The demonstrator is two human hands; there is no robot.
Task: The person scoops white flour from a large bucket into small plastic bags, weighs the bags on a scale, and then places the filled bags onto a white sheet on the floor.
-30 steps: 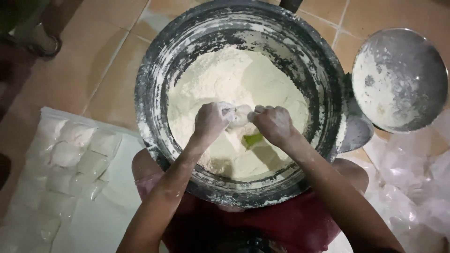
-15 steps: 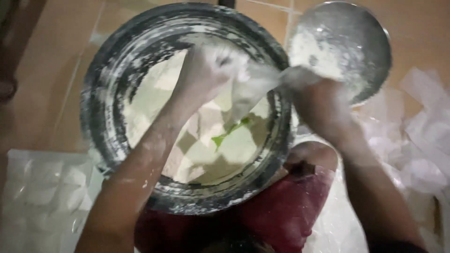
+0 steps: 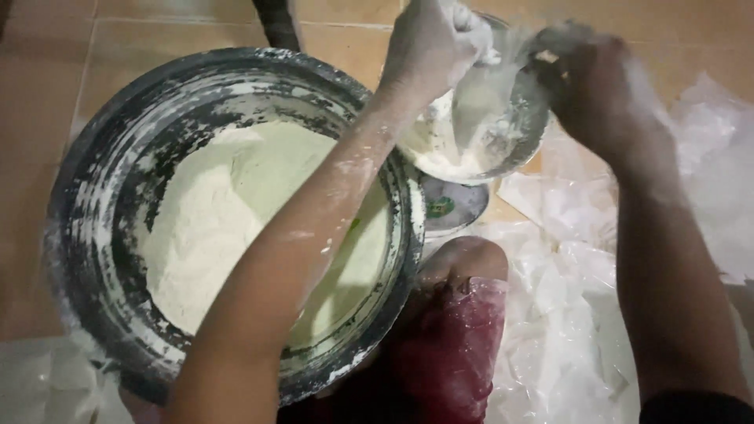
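Observation:
A big dark basin (image 3: pixel 94 196) dusted white holds a heap of pale flour (image 3: pixel 212 228). Both hands are floury and raised over a small metal bowl (image 3: pixel 514 153) to the basin's right. My left hand (image 3: pixel 432 47) and my right hand (image 3: pixel 589 78) each pinch a side of a small clear plastic bag (image 3: pixel 481 106) with flour in it, hanging just above the bowl. My left forearm crosses over the basin. The right hand is blurred.
The bowl rests on a small scale (image 3: pixel 452 208) with a green mark. My knee in red cloth (image 3: pixel 463 338) presses against the basin's rim. Crumpled clear plastic bags (image 3: pixel 581 259) lie on the tiled floor at right; more plastic (image 3: pixel 39 385) lies at lower left.
Both hands rose out of the basin and swung right with the bag, from above the flour heap to over the small metal bowl.

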